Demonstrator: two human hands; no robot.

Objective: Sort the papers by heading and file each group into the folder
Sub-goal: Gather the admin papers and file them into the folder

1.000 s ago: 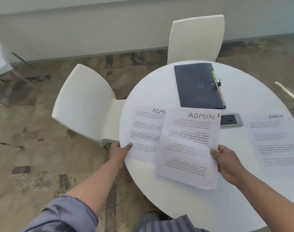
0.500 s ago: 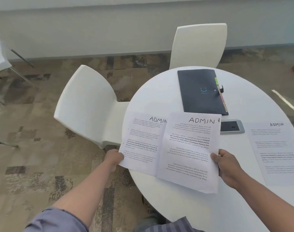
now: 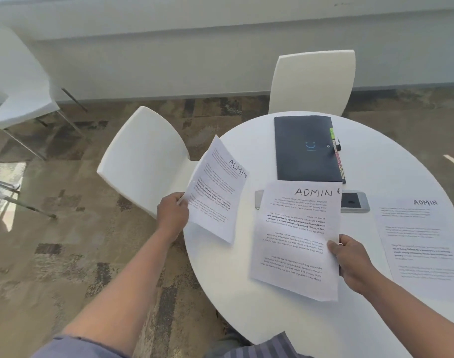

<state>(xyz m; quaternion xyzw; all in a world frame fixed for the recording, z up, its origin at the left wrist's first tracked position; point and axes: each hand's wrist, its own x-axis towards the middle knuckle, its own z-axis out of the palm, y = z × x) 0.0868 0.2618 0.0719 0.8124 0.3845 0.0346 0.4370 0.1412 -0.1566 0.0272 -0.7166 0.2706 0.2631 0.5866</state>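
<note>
My left hand (image 3: 172, 215) pinches the left edge of a printed sheet headed ADMIN (image 3: 215, 192), lifted and tilted over the table's left rim. My right hand (image 3: 351, 257) grips the right edge of a second ADMIN sheet (image 3: 295, 239), held just above the round white table (image 3: 246, 301). A third ADMIN sheet (image 3: 417, 241) lies flat at the right. The dark folder (image 3: 307, 148) lies closed at the far side of the table, with coloured tabs along its right edge.
A phone (image 3: 353, 202) lies between the folder and the right-hand sheet, partly covered by the paper I hold. Two white chairs stand close: one (image 3: 146, 161) at the table's left, one (image 3: 313, 81) behind it. A third chair (image 3: 19, 78) stands far left on patterned carpet.
The two overlapping sheets have come apart: my left hand has lifted its sheet up and leftward, tilting it off the table. My right hand keeps its sheet in place.
</note>
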